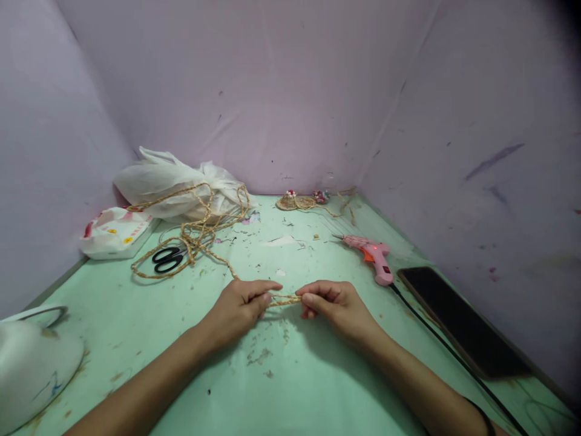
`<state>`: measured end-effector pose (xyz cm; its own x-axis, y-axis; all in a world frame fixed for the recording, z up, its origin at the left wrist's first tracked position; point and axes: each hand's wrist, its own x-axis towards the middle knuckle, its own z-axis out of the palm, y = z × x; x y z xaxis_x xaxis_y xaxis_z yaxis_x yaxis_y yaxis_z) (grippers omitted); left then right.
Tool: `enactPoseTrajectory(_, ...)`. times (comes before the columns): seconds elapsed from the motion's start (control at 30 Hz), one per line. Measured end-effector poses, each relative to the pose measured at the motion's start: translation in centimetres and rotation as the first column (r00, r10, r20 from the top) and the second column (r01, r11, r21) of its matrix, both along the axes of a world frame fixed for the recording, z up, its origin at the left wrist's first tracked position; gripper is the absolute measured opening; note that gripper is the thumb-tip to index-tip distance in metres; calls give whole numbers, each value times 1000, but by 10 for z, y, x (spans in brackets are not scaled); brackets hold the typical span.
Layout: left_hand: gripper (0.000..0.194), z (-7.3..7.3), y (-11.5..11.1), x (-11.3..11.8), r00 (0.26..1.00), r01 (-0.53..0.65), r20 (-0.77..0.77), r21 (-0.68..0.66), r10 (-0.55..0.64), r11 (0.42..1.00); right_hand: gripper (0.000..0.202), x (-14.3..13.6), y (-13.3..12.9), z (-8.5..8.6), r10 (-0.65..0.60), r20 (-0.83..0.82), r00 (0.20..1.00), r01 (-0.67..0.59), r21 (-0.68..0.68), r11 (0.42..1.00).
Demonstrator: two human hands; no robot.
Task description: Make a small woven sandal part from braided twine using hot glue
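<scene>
1. The pale green surface (281, 375) carries dark flecks, scraps and brownish stains; smooth, lilac-tinted walls (281, 91) enclose it ahead and on both sides, with dark scuffs on the right one.
2. Reading the clock from between the hands, a straw-coloured braided cord (284, 301) spans the gap between them in thin strands. The left hand (242, 309) pinches it, index finger extended; the right hand (338, 306) grips it between thumb and fingers.
3. At 10 o'clock, more of the rough, twisted cord lies in loose loops around black-handled scissors (167, 260). Beyond them sit a soft white-and-red packet (120, 233) and, towards 11, a crumpled, translucent white plastic bag (181, 188), cord draped across it.
4. At 12 o'clock, by the far wall, are flat, rounded woven pieces (295, 201) with red and white bead-like decoration.
5. At 2 o'clock lies a pink glue gun (373, 254) with an orange trigger; its black cable (440, 339) runs towards 4.
6. At 3 o'clock rests a dark, flat, rectangular phone (463, 321).
7. Between 8 and 9 is a rounded white object (36, 375), partly cut off.
</scene>
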<state>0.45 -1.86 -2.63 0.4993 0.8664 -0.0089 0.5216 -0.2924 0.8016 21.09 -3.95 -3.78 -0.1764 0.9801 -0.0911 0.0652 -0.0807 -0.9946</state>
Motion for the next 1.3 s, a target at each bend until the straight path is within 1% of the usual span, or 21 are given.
enactPoseTrajectory(0.07, 36, 2, -1, -1, 1000, -1, 15, 103, -1, 995, 21, 1, 1, 1, -9, -43, 999, 8, -11, 1000)
enactPoseTrajectory(0.13, 34, 3, -2, -1, 997, 78, -2, 198, -79, 977, 21, 2, 1, 1, -16, -67, 998, 16, -3, 1000)
enactPoseTrajectory(0.2, 30, 4, -3, -2, 989, 145, -37, 240, -140, 960, 20, 2, 1, 1, -18, -59, 998, 20, 29, 999)
enactPoseTrajectory(0.23, 29, 4, -3, -2, 988, 156, -58, 257, -145, 954, 20, 2, 0, 1, -16, -45, 999, 19, 48, 999)
enactPoseTrajectory(0.3, 28, 3, -4, -2, 993, 112, -80, 340, -90, 934, 19, 3, 0, 1, -15, -14, 1000, 16, 81, 997)
enactPoseTrajectory(0.37, 32, 0, -6, -2, 995, 78, -98, 467, -36, 881, 20, 3, 0, -1, -20, 12, 1000, 18, 111, 994)
enactPoseTrajectory(0.43, 38, -4, -6, -3, 991, 88, -131, 582, -14, 809, 21, 3, 1, -2, -31, 48, 998, 23, 158, 987)
enactPoseTrajectory(0.47, 38, -6, -7, -3, 988, 109, -155, 617, -16, 779, 22, 3, 1, -3, -38, 71, 997, 24, 192, 981)
enactPoseTrajectory(0.5, 38, -7, -7, -4, 984, 130, -177, 638, -19, 759, 22, 3, 1, -4, -42, 94, 995, 20, 227, 974)
enactPoseTrajectory(0.57, 34, -8, -6, -4, 976, 158, -217, 650, -18, 743, 22, 3, 1, -5, -40, 146, 989, -3, 283, 959)
enactPoseTrajectory(0.67, 27, -6, -6, -3, 960, 200, -281, 656, -9, 728, 22, 2, -1, -7, -23, 224, 974, -45, 293, 955)
enactPoseTrajectory(0.73, 25, -5, -7, -1, 948, 226, -319, 688, 7, 689, 23, 3, -1, -8, -35, 280, 959, -52, 297, 953)
enactPoseTrajectory(0.8, 26, -4, -9, 0, 940, 249, -341, 731, 23, 636, 23, 4, -1, -9, -59, 321, 945, -52, 325, 944)
enactPoseTrajectory(0.83, 27, -4, -10, 1, 938, 259, -347, 743, 24, 617, 23, 5, 0, -9, -68, 329, 942, -52, 342, 938)
enactPoseTrajectory(0.87, 28, -5, -11, 1, 936, 265, -351, 746, 23, 610, 23, 5, 0, -9, -70, 329, 942, -54, 353, 934)
enactPoseTrajectory(0.9, 28, -5, -11, 1, 935, 265, -354, 740, 23, 618, 23, 5, 0, -8, -65, 323, 944, -58, 356, 933)
enactPoseTrajectory(0.93, 28, -4, -11, 1, 934, 260, -357, 724, 25, 639, 23, 4, 0, -8, -57, 313, 948, -59, 350, 935)
enactPoseTrajectory(1.03, 28, -2, -11, 1, 923, 233, -384, 637, 40, 735, 23, 2, -2, -5, -23, 277, 961, -60, 287, 956)
enactPoseTrajectory(1.13, 25, 3, -11, 2, 903, 234, -429, 515, 11, 824, 23, -1, -4, -2, -15, 256, 967, -46, 232, 972)
enactPoseTrajectory(1.23, 28, 8, -12, 4, 893, 234, -450, 432, -17, 871, 22, -2, -4, -2, -20, 246, 969, -30, 195, 980)
enactPoseTrajectory(1.3, 29, 10, -12, 5, 897, 194, -441, 398, 1, 897, 22, -2, -4, -1, -6, 217, 976, -29, 160, 987)
